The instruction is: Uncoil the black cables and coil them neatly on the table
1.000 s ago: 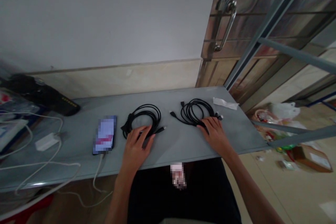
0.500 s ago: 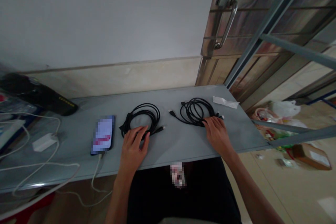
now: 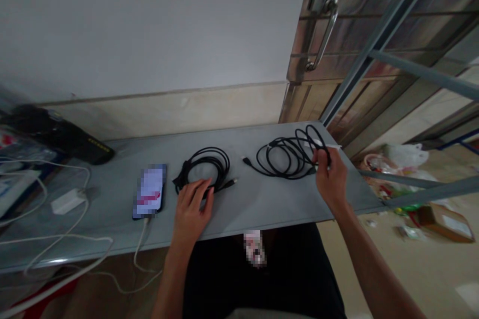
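- Far left of the frame, a black bottle (image 3: 71,139) lies tilted on the grey table (image 3: 254,204), with yellow lettering near its base.
- Below it, toward the lower left, a white adapter (image 3: 68,202) lies among loose white cords.
- Right of these, a phone (image 3: 149,192) lies with its screen lit and blurred out; a white charging cord (image 3: 139,246) runs from its near end over the table's edge.
- Near the middle, the left black cable (image 3: 182,178) lies coiled flat on the table, one plug pointing right.
- The person's left hand (image 3: 193,205) rests at the near side of that coil, fingers bent and slightly apart, thumb set off from them; whether they grip the cable cannot be told.
- Right of centre, the right black cable (image 3: 286,175) lies in loose loops on the table, a plug at its left.
- The person's right hand (image 3: 331,172) has thumb and fingers pinched on the right end of this cable, where some loops stand up off the table.
- Behind those loops, a white strip (image 3: 311,143) is partly hidden.
- At the right, beyond the table's end, a brown box (image 3: 445,224) sits on the floor.
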The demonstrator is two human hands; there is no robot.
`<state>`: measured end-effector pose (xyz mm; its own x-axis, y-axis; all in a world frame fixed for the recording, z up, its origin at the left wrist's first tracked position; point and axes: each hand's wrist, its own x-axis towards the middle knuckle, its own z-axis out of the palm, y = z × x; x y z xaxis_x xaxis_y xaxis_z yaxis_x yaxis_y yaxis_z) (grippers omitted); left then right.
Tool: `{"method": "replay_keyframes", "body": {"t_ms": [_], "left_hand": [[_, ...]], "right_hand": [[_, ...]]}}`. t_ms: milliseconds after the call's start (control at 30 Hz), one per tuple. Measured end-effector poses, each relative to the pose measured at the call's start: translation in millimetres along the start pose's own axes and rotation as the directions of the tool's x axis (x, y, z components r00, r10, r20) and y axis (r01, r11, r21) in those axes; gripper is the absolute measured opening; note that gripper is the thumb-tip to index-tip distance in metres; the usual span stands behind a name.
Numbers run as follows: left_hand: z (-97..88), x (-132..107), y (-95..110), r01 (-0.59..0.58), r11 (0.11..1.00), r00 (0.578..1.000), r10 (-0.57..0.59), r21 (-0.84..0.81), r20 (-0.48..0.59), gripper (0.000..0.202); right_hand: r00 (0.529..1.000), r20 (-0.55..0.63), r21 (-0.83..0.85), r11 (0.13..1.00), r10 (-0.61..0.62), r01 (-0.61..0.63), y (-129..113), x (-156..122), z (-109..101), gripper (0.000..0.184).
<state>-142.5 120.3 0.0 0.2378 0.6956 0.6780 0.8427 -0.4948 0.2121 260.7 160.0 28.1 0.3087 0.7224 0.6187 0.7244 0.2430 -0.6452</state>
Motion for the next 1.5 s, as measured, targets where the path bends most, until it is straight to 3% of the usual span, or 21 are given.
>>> {"method": "replay_keyframes", "body": {"t_ms": [200, 367, 500, 567, 633, 733, 833, 933, 1033, 1133, 1300, 1400, 1500], "left_hand": [[-0.6, 0, 1, 0.019, 1.000, 1.000, -0.019, -0.023, -0.014, 0.038], [-1.2, 0, -1, 0.021, 0.999, 1.000, -0.021, -0.035, -0.013, 0.037], [-5.7, -1, 8, 0.013, 0.994, 0.998, -0.020, -0.108, -0.064, 0.032], [-12.0, -1, 26, 0.037, 0.980, 0.992, -0.059, -0.193, -0.111, 0.030], [-20.1, 0, 53, 0.098, 0.945, 0.988, -0.130, -0.311, -0.083, 0.028], [-30.4, 10, 101, 0.273, 0.824, 0.962, -0.224, -0.497, 0.158, 0.031], [-32.1, 27, 138, 0.514, 0.574, 0.858, -0.359, -0.638, 0.368, 0.038], [-28.7, 42, 150, 0.635, 0.302, 0.753, -0.446, -0.711, 0.484, 0.044], [-28.1, 46, 145, 0.674, 0.141, 0.691, -0.466, -0.725, 0.552, 0.051], [-32.1, 42, 133, 0.704, 0.094, 0.672, -0.410, -0.704, 0.617, 0.052], [-45.6, 34, 107, 0.723, 0.081, 0.660, -0.375, -0.686, 0.651, 0.058], [-59.0, 29, 86, 0.718, 0.108, 0.660, -0.420, -0.687, 0.623, 0.062], [-76.6, 23, 62, 0.702, 0.181, 0.665, -0.514, -0.689, 0.542, 0.062]], "right_hand": [[0.970, -0.210, 0.237, 0.969, 0.123, -0.072, -37, 34, -31, 0.044], [0.944, -0.282, 0.438, 0.898, 0.171, -0.032, -67, 31, -50, 0.038], [0.956, -0.191, 0.533, 0.842, 0.221, -0.088, -91, 8, -53, 0.035], [0.967, -0.097, 0.519, 0.841, 0.234, -0.152, -102, -11, -48, 0.034], [0.970, 0.019, 0.509, 0.833, 0.242, -0.218, -112, -34, -39, 0.032], [0.958, 0.196, 0.520, 0.806, 0.212, -0.284, -123, -67, -23, 0.027], [0.932, 0.361, 0.503, 0.836, 0.028, -0.220, -133, -90, -11, 0.020], [0.834, 0.501, 0.540, 0.836, -0.231, -0.093, -141, -97, -9, 0.040], [0.741, 0.593, 0.567, 0.817, -0.315, -0.107, -142, -95, -14, 0.051], [0.734, 0.626, 0.565, 0.802, -0.263, -0.194, -133, -92, -23, 0.040], [0.821, 0.568, 0.465, 0.844, -0.054, -0.266, -101, -85, -45, 0.033], [0.901, 0.425, 0.464, 0.836, 0.080, -0.293, -72, -73, -65, 0.035], [0.941, 0.268, 0.515, 0.795, 0.207, -0.322, -40, -60, -92, 0.034]]}}
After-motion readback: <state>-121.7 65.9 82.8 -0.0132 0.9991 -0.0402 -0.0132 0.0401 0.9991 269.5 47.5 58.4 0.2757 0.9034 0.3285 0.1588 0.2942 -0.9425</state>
